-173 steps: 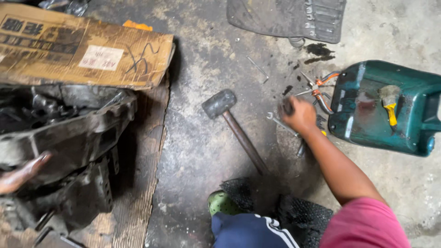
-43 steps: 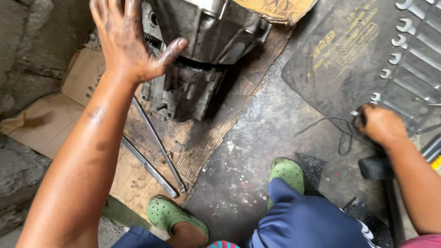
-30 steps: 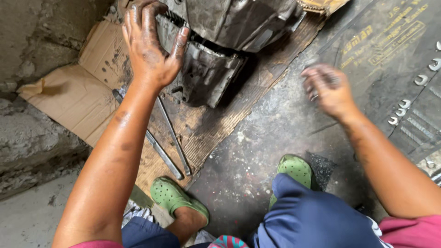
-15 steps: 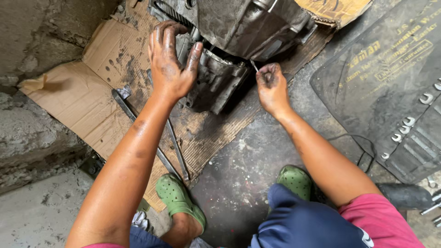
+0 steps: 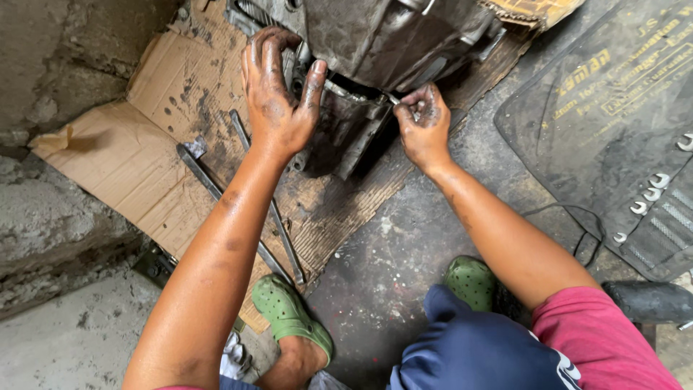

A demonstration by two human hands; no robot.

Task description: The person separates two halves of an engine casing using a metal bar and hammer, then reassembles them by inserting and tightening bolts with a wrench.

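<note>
Resting flat on the greasy metal casing [image 5: 375,43], the left hand [image 5: 278,108] has its fingers spread & thumb out to the side; palm down on the housing's near-left edge, gripping nothing. Right hand [image 5: 422,126] sits at the casing's near-right edge, fingertips pressed together on a small slim metal piece [image 5: 392,100] at the seam; too small & half hidden to tell what it is. Casing is at the top middle of the view, dark w/ oil, lying on worn cardboard [image 5: 123,166] spread over the concrete floor [image 5: 404,245].

Around it: two long steel bars [image 5: 278,224] lie on the cardboard just under the left forearm, running diagonally toward the near foot; forearm crosses over them & hides part of each. Left of the cardboard is a rough stone/concrete wall [image 5: 65,58]. Right side: a black rubber mat [image 5: 592,123] w/ printed lettering, and on its far right a roll of wrenches [image 5: 653,195], open ends showing. A thin black cord [image 5: 577,224] loops on the floor near the mat's edge. Black rubber mallet head [image 5: 650,302] lies at the right edge by the person's knee. Green clogs [image 5: 289,314] on both feet, planted close to the cardboard; blue shorts & pink sleeve at the bottom.
</note>
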